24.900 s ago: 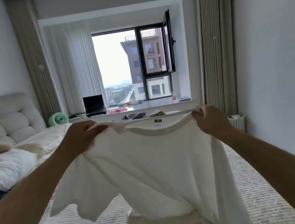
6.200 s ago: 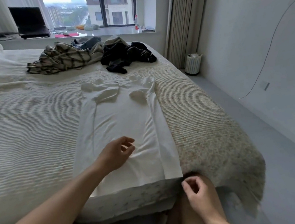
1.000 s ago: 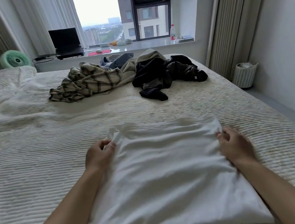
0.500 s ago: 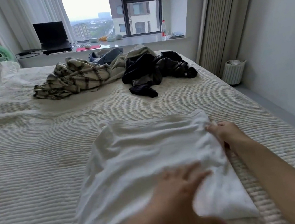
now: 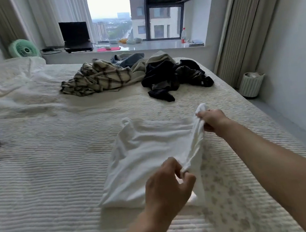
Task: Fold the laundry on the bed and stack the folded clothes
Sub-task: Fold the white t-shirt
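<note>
at five o'clock on the ribbed cream bed cover (image 5: 46, 189), the left hand (image 5: 168, 185) pinches the half-folded white cotton t-shirt (image 5: 146, 156) at its near right corner; the right hand (image 5: 210, 120) grips the far right corner, raised. at twelve o'clock lie a crumpled plaid shirt (image 5: 100, 80) and dark garments (image 5: 172, 75).

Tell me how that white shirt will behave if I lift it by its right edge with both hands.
The white shirt will likely be floppy: its edge already sags between the left hand and right hand. It looks thin and light. The folded layers may slide apart, since only one side is pinched.
</note>
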